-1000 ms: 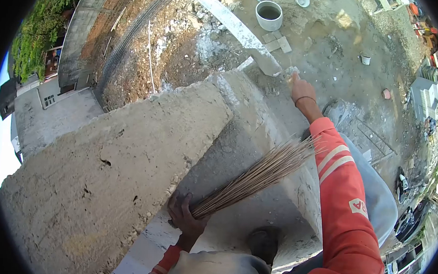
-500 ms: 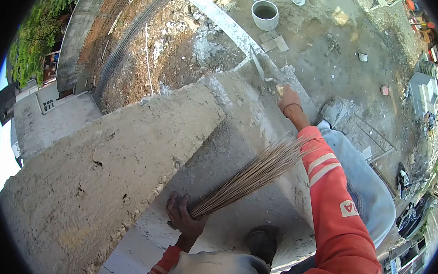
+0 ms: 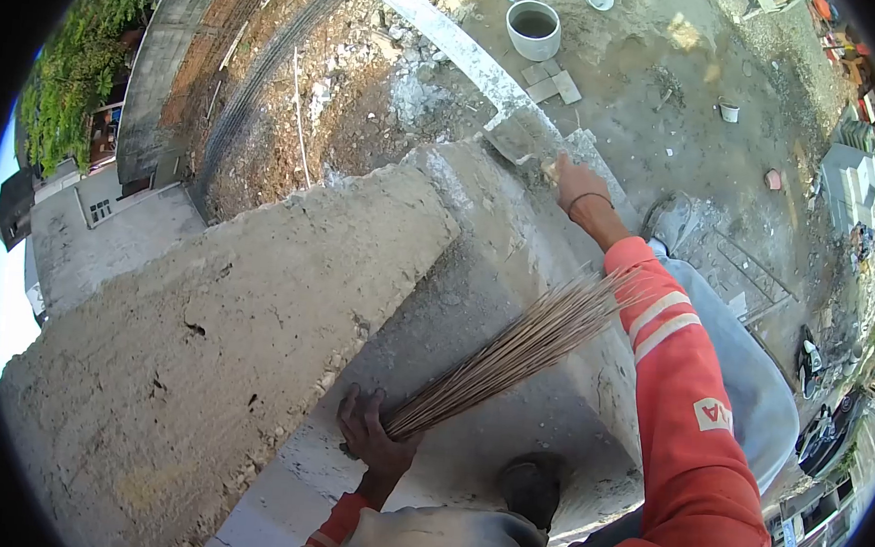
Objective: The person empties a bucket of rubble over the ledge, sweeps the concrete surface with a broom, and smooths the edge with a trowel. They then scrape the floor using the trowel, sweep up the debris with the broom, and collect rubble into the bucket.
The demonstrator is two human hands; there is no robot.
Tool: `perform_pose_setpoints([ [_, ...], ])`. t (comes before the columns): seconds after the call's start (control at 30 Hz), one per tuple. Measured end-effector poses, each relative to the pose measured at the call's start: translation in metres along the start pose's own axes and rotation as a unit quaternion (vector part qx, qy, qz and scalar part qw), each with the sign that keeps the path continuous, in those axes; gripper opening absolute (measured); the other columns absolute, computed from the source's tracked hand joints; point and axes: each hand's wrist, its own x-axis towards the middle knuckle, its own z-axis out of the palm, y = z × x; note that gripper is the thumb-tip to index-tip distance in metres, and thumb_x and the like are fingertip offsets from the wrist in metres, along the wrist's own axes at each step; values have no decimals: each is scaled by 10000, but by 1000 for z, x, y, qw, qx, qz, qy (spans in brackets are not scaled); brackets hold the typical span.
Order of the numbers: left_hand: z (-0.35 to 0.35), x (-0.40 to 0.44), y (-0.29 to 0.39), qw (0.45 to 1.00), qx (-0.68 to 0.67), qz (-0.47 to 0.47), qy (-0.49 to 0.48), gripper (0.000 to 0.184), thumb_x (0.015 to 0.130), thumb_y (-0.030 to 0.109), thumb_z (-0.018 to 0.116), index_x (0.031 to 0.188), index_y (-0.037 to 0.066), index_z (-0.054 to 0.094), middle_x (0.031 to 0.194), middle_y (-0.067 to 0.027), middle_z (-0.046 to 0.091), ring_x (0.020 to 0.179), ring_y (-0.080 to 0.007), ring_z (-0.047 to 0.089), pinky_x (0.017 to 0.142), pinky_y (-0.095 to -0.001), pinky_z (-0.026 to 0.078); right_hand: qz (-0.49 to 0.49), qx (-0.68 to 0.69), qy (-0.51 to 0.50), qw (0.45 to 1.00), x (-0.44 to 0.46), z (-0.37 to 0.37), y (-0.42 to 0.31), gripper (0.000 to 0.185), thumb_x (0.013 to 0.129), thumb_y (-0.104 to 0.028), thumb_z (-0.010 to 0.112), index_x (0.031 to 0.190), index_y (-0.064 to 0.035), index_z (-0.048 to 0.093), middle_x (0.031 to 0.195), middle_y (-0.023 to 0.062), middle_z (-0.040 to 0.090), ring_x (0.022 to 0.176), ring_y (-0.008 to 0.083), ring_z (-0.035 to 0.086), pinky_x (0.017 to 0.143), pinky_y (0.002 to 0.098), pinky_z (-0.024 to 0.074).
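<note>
My left hand (image 3: 375,438) is closed around the bound end of a stick broom (image 3: 512,358). The broom slants up to the right over a grey concrete recess, its bristle tips near my right sleeve. My right hand (image 3: 583,189), arm stretched forward, grips the handle of a trowel (image 3: 519,138). The trowel's grey blade lies over the far end of the wall top (image 3: 506,213) and blends with the concrete; I cannot tell whether it touches.
A rough concrete slab (image 3: 215,310) rises on the left. My dark shoe (image 3: 531,490) stands in the recess; my other shoe (image 3: 673,223) is at the right edge. Far below are a round container of dark liquid (image 3: 534,29), a small bucket (image 3: 728,112) and rubble (image 3: 368,99).
The trowel blade has turned from nearly edge-on to flatter and lower, and my right hand has rotated with it. My left hand still holds the broom; the view has shifted slightly.
</note>
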Motion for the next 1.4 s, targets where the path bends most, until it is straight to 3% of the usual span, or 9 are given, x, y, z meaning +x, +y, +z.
perform_pose_setpoints([
  [0.23,-8,-8,4,999,36,9,-34,786,698,605,689,1231,61,495,1261,-231,434,1167,-398,418,930,-533,364,-138,323,338,873,-45,-87,-73,508,819,-117,572,1284,-65,375,874,254,640,816,407,643,725,477,515],
  [0.33,-10,-13,2,999,29,0,-29,784,695,615,681,1232,76,492,1257,-221,458,1160,-392,422,926,-562,349,-43,15,41,998,7,23,9,481,812,-150,599,1238,-60,395,883,254,640,817,419,637,724,488,510],
  [0.5,-11,-13,2,999,18,13,-33,782,683,612,692,1230,87,501,1274,-224,448,1136,-398,429,916,-562,353,13,79,87,993,-9,-34,-26,431,807,-174,617,1175,-45,435,932,259,634,855,411,637,726,489,503],
  [0.7,-6,-7,0,999,27,-6,-24,761,680,596,703,1222,97,509,1202,-205,467,1128,-396,427,923,-575,356,-110,395,418,811,-29,-85,-68,481,807,-185,628,1200,-7,415,949,250,636,863,394,641,723,467,500],
  [0.8,-6,-11,6,999,21,-2,-31,765,683,598,701,1227,98,503,1167,-195,470,1130,-397,423,922,-575,356,-45,21,25,998,16,69,36,525,806,-170,615,1250,8,397,923,244,642,848,399,638,725,459,505],
  [0.9,2,-3,4,1000,16,-1,3,767,688,603,697,1234,103,497,1198,-197,467,1134,-403,422,907,-564,357,-3,20,4,1000,2,8,9,486,790,-197,652,1181,-17,427,906,261,640,829,417,631,695,487,481],
  [1.13,-6,-8,3,998,42,17,-36,768,726,600,668,1226,42,500,1260,-259,419,1157,-409,419,910,-524,365,-91,426,447,781,-20,-78,-57,451,804,-179,615,1171,-4,420,818,259,626,778,445,616,687,492,487],
  [1.27,-5,-5,3,1000,11,15,-12,742,748,636,620,1219,77,492,1259,-230,447,1176,-401,425,932,-560,354,-24,29,114,993,3,67,54,414,822,-207,600,1168,-59,427,831,235,645,752,438,624,682,521,478],
  [1.4,-12,-9,5,999,7,20,-25,731,752,623,627,1212,72,489,1259,-235,442,1170,-407,428,937,-564,355,-20,144,158,977,-29,-21,-15,416,832,-241,605,1162,-58,429,817,240,637,755,417,637,678,514,486],
])
